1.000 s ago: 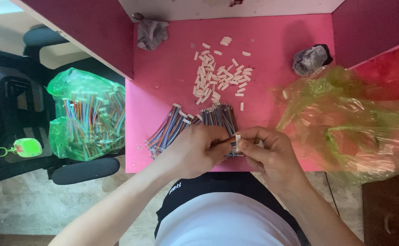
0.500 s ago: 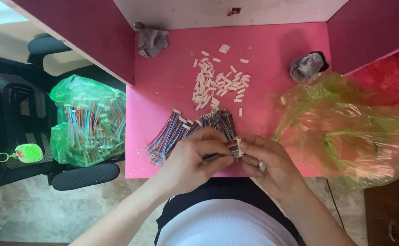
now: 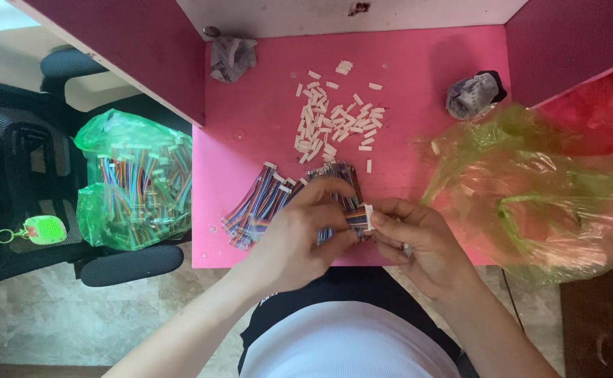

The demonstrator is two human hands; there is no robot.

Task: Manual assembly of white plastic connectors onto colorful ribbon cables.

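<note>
Both hands' fingers [image 3: 390,222] seemingly pinch a white connector [image 3: 368,216] beside a green bag [image 3: 137,180].

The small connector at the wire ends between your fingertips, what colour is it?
White, on multicoloured striped wires; the connector shows best in the head view.

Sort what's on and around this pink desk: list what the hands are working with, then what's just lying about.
In use:
left hand
right hand
multicoloured wire bundle
loose wire pile
white connector pile

Lying about:
two crumpled wads
empty green bag
bagged wires
keyring
</note>
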